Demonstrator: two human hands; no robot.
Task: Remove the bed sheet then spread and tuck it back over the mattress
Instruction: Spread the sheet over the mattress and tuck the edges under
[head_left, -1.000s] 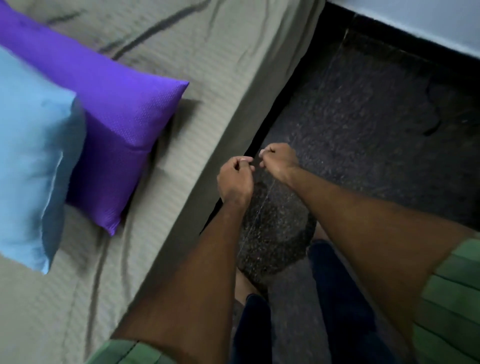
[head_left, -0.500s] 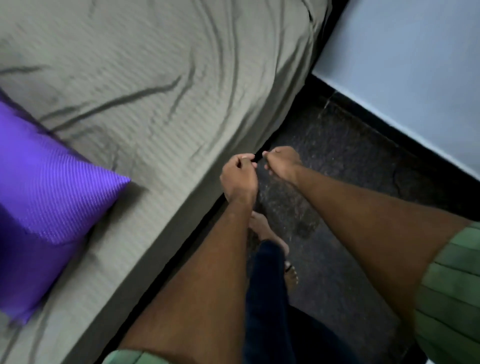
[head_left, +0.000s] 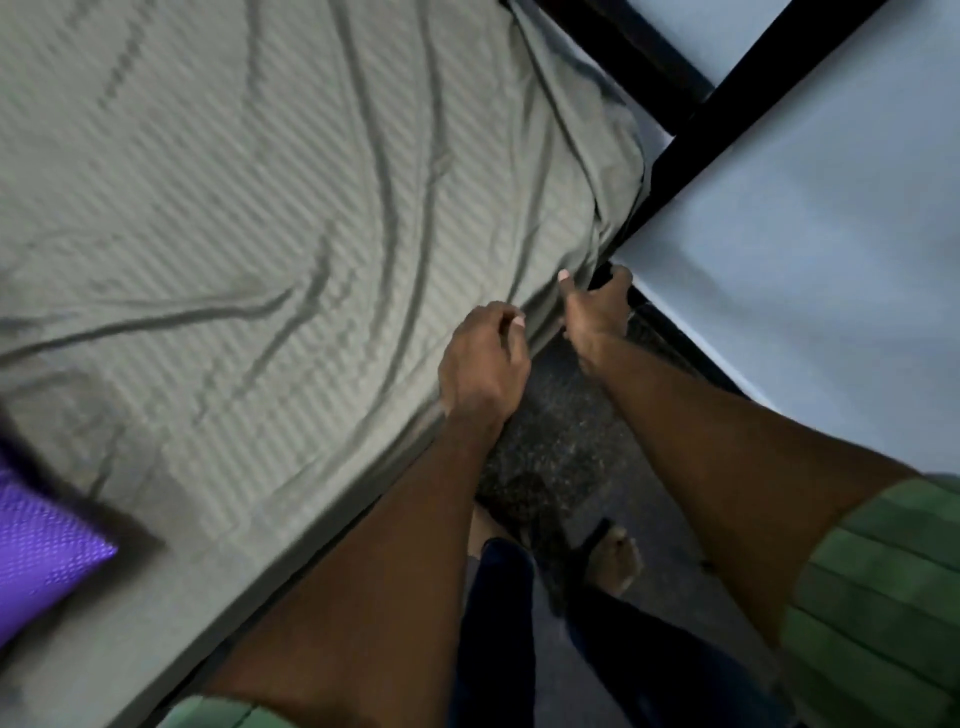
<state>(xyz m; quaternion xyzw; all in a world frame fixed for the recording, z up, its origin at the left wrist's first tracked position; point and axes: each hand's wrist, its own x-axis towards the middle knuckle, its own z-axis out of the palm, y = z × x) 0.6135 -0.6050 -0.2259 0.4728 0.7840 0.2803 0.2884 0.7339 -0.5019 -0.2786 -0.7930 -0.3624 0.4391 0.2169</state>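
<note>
A grey-green ribbed bed sheet (head_left: 270, 218) lies wrinkled over the mattress and fills the upper left. It is bunched at the far corner (head_left: 613, 156). My right hand (head_left: 597, 317) is at the sheet's side edge near that corner, with the thumb on top of the fabric and the fingers curled round the edge below. My left hand (head_left: 483, 364) hovers just beside it over the same edge. Its fingers are curled and I see nothing held in them.
A purple pillow (head_left: 41, 551) lies on the bed at the lower left. A black bed frame (head_left: 691, 119) runs past the corner. A pale blue wall (head_left: 810, 270) stands close on the right. My legs and bare foot (head_left: 618, 566) stand in the narrow dark floor gap.
The view has swung toward the bed's far corner, and the blue pillow is out of sight. Both hands have moved from over the floor to the sheet's edge, and the right one has taken hold.
</note>
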